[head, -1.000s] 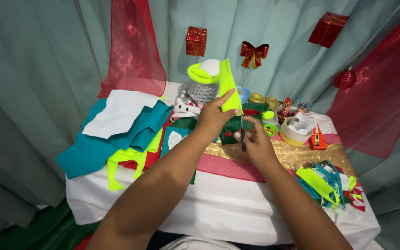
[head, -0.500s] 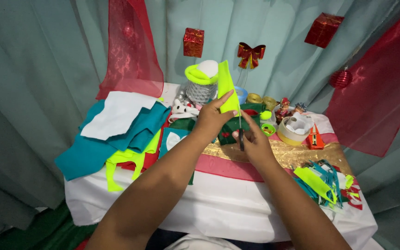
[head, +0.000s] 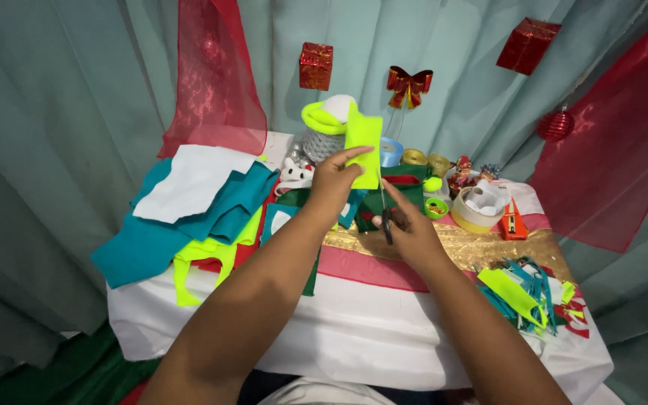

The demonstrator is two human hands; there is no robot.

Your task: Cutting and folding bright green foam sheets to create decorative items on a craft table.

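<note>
Backdrop: teal curtains [head: 54,112], frame-wide.
Drapes: red sheer panels [head: 215,75], upper left and right.
Table: white cloth [head: 354,337], centre.

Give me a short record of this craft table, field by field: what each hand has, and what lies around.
Left hand: holds up a neon green felt piece
Right hand: grips dark-handled scissors, blades at the felt's lower edge
Left of the hands: teal felt sheets with a white sheet on top
Right edge of the table: pile of green and teal scraps
Behind the hands: ribbon rolls, small orange tool
Surface: table with white cloth
Backdrop: grey-green curtain, red gift boxes, red bow
</note>
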